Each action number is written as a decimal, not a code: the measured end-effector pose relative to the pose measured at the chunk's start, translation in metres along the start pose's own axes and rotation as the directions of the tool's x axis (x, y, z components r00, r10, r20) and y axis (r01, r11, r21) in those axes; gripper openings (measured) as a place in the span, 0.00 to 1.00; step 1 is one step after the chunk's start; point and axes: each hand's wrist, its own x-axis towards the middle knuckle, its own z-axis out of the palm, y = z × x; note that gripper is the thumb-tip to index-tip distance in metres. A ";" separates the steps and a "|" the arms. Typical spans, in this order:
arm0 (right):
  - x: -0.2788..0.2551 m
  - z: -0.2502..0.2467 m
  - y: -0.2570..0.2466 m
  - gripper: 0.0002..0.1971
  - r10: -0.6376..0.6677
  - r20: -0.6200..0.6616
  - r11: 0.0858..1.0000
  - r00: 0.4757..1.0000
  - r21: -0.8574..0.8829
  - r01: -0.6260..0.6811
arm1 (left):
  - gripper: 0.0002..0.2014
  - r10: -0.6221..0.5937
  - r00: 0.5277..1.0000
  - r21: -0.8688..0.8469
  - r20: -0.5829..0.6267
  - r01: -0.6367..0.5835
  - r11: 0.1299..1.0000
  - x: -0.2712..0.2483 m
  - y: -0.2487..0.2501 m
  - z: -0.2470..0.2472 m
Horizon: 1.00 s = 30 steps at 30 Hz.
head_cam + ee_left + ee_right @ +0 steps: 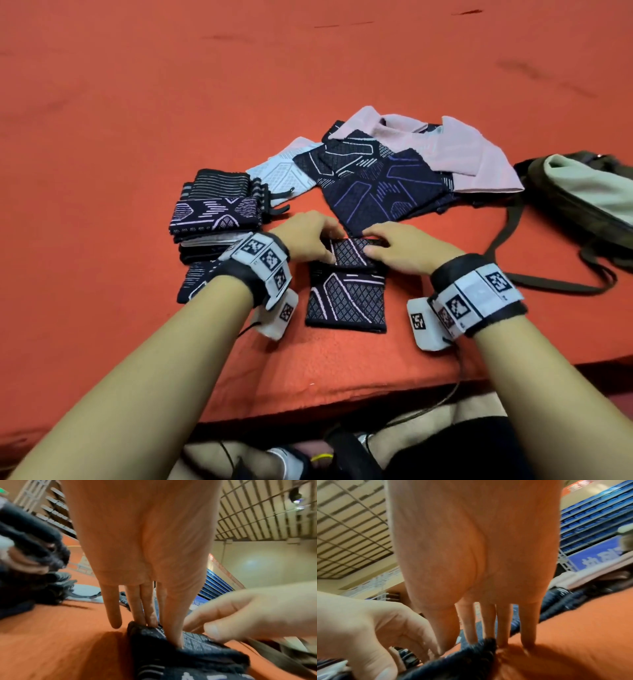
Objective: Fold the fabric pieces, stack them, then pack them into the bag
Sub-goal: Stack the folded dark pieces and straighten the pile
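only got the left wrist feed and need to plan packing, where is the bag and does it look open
Observer: The olive-green fabric bag lies far right on the orange table; pale material shows at its top, so it looks open.
Operator: how much is left to fold
Observer: A loose pile of navy and pink fabric pieces lies behind the hands.
Operator: current piece done
Observer: No, the dark navy patterned fabric piece is half folded; left hand and right hand hold its flap.

The left hand [306,240] and right hand [397,248] cover the far edge of the dark patterned fabric piece [346,301]. At 3 o'clock, the bag [579,202] is cut off by the frame edge. Lower stack [214,219] layers are probably folded pieces; wrist views are blurred.
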 end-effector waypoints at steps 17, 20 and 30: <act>-0.010 0.027 0.028 0.32 0.056 -0.077 0.945 0.995 0.327 -0.028 | 0.25 -0.013 0.996 -0.164 -0.087 -0.001 0.986 -0.001 -0.023 0.034; -0.011 0.029 0.024 0.37 0.076 -0.134 0.891 0.988 0.453 -0.008 | 0.23 -0.047 0.990 -0.314 -0.134 0.002 0.949 -0.009 -0.020 0.032; -0.051 0.030 0.003 0.23 -0.014 -0.343 0.789 0.939 0.573 0.221 | 0.04 -0.053 0.975 -0.573 -0.217 -0.083 0.816 -0.049 0.000 0.016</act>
